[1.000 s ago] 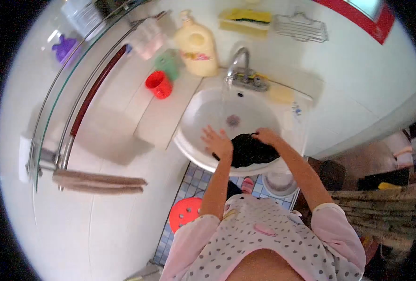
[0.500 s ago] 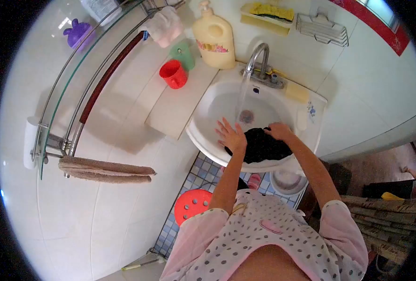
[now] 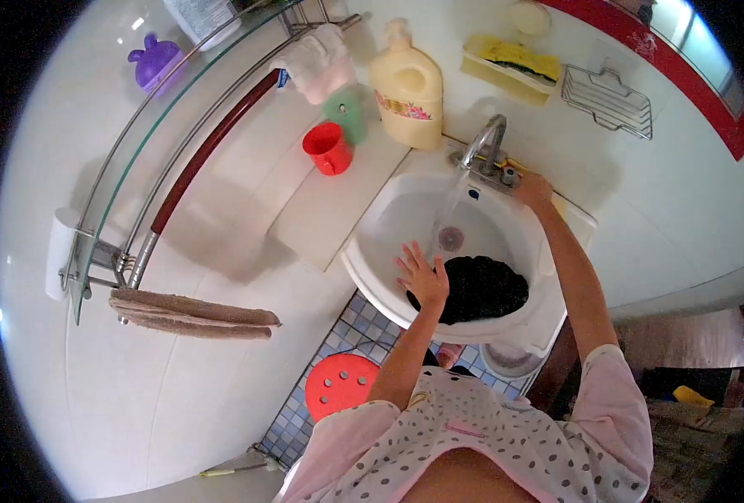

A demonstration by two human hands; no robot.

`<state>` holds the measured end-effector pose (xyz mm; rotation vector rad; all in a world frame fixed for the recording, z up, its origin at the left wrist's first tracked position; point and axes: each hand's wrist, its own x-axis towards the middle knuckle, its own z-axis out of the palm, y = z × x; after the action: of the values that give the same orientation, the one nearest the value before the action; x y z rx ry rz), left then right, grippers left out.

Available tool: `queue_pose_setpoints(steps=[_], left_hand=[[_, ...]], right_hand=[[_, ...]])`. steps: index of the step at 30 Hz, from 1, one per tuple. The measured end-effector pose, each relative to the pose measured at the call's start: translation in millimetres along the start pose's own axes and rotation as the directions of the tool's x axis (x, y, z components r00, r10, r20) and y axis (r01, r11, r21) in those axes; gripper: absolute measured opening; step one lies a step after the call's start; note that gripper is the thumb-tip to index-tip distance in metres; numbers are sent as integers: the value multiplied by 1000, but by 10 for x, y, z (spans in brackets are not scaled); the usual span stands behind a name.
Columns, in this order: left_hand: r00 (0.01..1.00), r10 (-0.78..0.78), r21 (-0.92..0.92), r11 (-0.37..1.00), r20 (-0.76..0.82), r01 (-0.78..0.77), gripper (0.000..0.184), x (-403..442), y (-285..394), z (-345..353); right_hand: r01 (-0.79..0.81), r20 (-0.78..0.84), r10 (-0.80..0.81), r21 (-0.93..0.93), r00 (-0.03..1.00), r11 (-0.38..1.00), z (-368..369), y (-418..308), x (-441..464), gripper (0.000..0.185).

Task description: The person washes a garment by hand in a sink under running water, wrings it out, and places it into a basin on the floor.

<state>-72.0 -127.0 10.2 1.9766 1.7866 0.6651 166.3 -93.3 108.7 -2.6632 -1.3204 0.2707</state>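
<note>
Black cloth (image 3: 483, 290) lies bunched in the front of the white sink (image 3: 372, 277). My left hand (image 3: 423, 278), fingers spread, is at the left edge of the cloth and grips nothing. My right hand (image 3: 534, 190) is at the right side of the faucet (image 3: 491, 142), by its handle; the fingers are bent and what they touch is partly hidden. Water runs from the spout into the basin, near the drain (image 3: 451, 239).
A red cup (image 3: 328, 149), a green container (image 3: 346, 116) and a cream bottle (image 3: 408, 92) stand left of the faucet. A sponge holder (image 3: 510, 69) and wire rack (image 3: 608, 101) hang on the wall. Below are a red stool (image 3: 341, 386) and a basin (image 3: 510, 360).
My right hand has let go of the black cloth and moved up and back to the faucet. My left hand stays beside the cloth, fingers still spread. The view has shifted.
</note>
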Motion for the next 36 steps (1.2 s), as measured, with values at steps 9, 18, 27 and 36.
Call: queue_pose_setpoints(steps=[9,18,27,36], left_hand=[[999,27,-1,1000,-20,-27,55,9,-8,34],[999,27,-38,999,29,-26,56,-9,12,64],[961,170,-179,975,217,-132,61,31,-116,105],[670,307,-154,948,676,-279,68,72,28,11]], right_hand=[[115,453,-164,133,876,984,377,122,660,53],[-13,340,-269,642,901,766,693,357,716,15],[509,-175,-493,58,852,859,810,-975,1010,20],[434,-38,-433,52,901,899,1270,-1047,1220,19]])
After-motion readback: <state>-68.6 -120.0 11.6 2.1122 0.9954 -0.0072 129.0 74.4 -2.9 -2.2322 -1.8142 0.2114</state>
